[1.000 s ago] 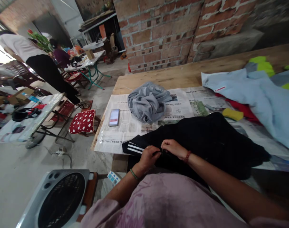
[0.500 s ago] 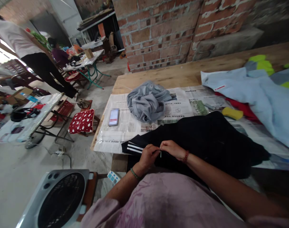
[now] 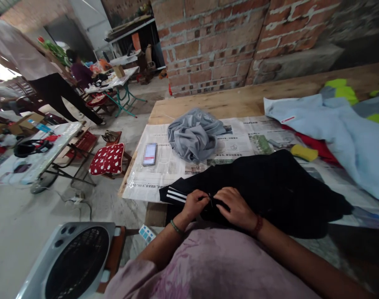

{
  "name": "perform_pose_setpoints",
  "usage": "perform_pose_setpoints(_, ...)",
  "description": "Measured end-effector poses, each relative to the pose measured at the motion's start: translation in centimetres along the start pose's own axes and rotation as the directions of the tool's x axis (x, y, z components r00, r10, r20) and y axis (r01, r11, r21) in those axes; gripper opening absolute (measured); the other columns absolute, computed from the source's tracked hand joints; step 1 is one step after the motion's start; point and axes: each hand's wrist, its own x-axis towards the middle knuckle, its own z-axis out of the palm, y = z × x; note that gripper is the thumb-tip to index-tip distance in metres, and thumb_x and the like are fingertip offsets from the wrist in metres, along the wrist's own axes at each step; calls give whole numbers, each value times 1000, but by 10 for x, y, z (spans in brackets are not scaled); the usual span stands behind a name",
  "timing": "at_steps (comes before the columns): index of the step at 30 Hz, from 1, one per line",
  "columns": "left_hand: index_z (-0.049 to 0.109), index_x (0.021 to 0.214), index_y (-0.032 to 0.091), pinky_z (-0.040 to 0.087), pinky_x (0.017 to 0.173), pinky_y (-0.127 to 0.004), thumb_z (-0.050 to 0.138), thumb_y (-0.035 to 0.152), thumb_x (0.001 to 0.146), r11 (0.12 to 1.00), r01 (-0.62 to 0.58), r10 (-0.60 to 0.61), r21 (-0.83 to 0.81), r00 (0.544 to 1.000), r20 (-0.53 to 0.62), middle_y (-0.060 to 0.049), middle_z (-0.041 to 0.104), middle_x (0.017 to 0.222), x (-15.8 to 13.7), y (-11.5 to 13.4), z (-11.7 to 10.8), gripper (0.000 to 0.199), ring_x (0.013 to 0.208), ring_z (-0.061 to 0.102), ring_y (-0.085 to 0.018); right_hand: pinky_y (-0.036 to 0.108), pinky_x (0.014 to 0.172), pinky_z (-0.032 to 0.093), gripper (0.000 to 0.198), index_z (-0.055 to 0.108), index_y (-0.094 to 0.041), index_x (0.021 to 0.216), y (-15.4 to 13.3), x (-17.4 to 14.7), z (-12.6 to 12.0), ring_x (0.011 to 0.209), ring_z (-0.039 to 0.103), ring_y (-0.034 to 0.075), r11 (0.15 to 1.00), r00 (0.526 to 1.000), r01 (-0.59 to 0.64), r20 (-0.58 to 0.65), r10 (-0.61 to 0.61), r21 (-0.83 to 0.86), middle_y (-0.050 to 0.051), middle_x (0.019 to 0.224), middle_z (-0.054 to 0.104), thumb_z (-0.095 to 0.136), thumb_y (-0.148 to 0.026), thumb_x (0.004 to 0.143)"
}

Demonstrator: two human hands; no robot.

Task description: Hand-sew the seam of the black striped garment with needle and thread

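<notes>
A black garment (image 3: pixel 267 187) with white stripes near its left end lies bunched along the table's front edge. My left hand (image 3: pixel 195 203), a green bracelet at its wrist, is closed in a pinch on the garment's edge just right of the stripes. Between my hands stands a thin pale sliver (image 3: pixel 211 200), too small to name. My right hand (image 3: pixel 237 207), with a red bead bracelet, rests on the black cloth with thumb and fingers apart. Behind the garment a crumpled grey cloth (image 3: pixel 194 135) sits on the newspaper (image 3: pixel 139 182).
A phone (image 3: pixel 150 154) lies left of the grey cloth. To the right are a yellow sponge-like piece (image 3: pixel 304 153) and a light blue garment (image 3: pixel 335 124). A fan-like appliance (image 3: pixel 80 261) and a red stool (image 3: pixel 107 158) stand at left. Farther back stands a person (image 3: pixel 30 54).
My right hand has gone from a pinch beside my left hand to spread fingers, slightly to the right and lower. My left hand keeps its pinch in nearly the same place.
</notes>
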Motion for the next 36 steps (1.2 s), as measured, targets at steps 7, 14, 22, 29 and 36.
perform_pose_setpoints(7,68,71,17,45,72,-23,59,13,70,1000,10,-10,-6,1000,11,0,63,73,-3,1,1,10,74,58,-13,36,82,35,15,62,-19,83,-3,-3,24,91,48,20,989,996,77,-28,-81,-129,5,83,61,47,-18,84)
perform_pose_setpoints(14,68,73,18,46,72,-23,58,17,72,999,20,-22,42,999,36,0,64,75,-7,2,0,10,74,58,-12,35,80,36,18,64,-21,88,1,-5,27,88,50,19,985,990,134,-31,-138,-114,5,83,62,47,-17,84)
perform_pose_setpoints(22,67,73,18,44,64,-21,60,20,73,996,-51,50,76,999,10,0,62,70,-8,1,2,8,67,55,-11,31,73,39,19,61,-20,73,3,5,26,77,53,16,989,989,-118,-74,124,86,3,75,61,47,-23,85)
perform_pose_setpoints(29,67,73,16,45,66,-23,60,19,74,990,-109,112,91,993,-28,-2,61,70,-9,4,0,8,68,55,-13,35,78,37,19,62,-20,79,-5,1,17,83,53,17,999,986,41,-163,-41,-5,4,79,64,45,-17,85)
perform_pose_setpoints(36,65,88,14,43,51,-18,42,28,84,975,202,-171,-89,946,276,-2,65,76,5,8,-22,28,52,53,-7,34,79,37,21,67,-25,85,1,-29,16,82,52,16,970,968,206,-115,-221,-129,3,77,63,49,-14,82)
